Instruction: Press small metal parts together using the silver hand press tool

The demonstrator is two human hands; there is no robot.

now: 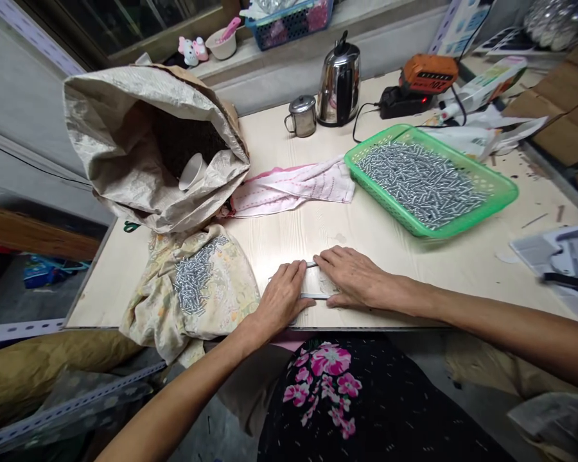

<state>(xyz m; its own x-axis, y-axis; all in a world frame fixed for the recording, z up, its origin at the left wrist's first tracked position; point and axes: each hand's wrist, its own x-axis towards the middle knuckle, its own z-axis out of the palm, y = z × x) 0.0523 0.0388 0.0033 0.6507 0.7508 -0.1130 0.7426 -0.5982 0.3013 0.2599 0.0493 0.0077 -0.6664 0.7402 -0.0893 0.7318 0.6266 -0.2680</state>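
Note:
Near the table's front edge lies a small flat frame (315, 296) with thin grey, metal-looking bars along its near and far sides. My left hand (283, 292) grips its left end, thumb at the near bar and fingers over the far side. From the right, my right hand (354, 279) holds the other end the same way. Both palms hide the frame's ends, and I cannot make out what lies inside it. To the left, a heap of small silvery metal pins (192, 279) rests on a yellowish flowered cloth (238, 279).
A green plastic basket (498, 204) full of similar pins stands at right. A big open sack (110, 147) with a white cup (192, 172) inside stands at left. Behind are a pink-white towel (293, 189), a metal mug (302, 117), a kettle (340, 83) and a battery on a charger (402, 102).

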